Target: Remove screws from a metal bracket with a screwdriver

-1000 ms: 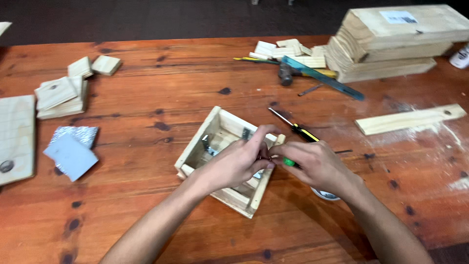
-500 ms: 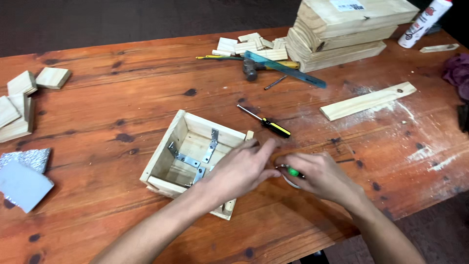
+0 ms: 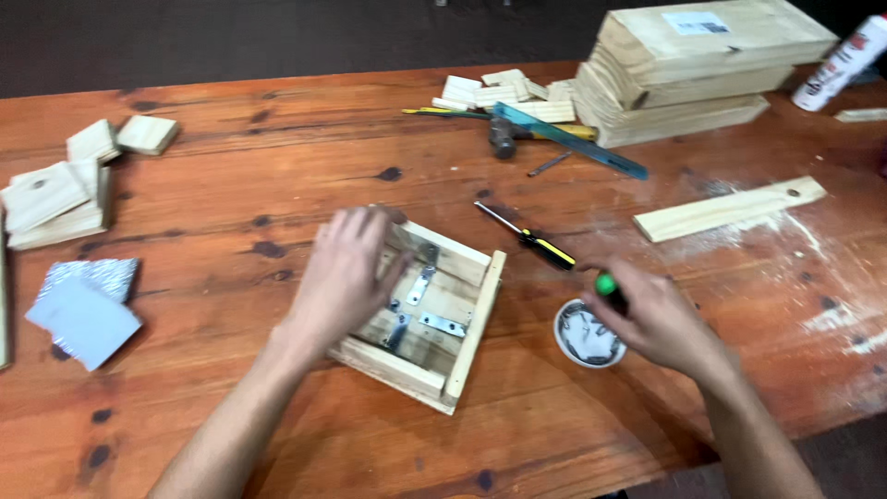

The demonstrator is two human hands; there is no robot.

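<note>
The small wooden box (image 3: 420, 314) with metal brackets sits mid-table under the flat, open left hand (image 3: 344, 277). The right hand (image 3: 651, 319) grips a green-handled tool (image 3: 607, 286) above the dish of screws (image 3: 587, 334). Steady pressure should stop the box sliding.

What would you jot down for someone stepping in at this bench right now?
Left hand: flat on the wooden box frame, steadying it; nothing gripped.
Right hand: closed on a green-handled tool, over the small round dish of screws.
Done: metal brackets sit inside the frame.
Left: whether every bracket is screwed cannot be told; check.
A spare yellow-and-black screwdriver lies on the table behind the frame.
</note>
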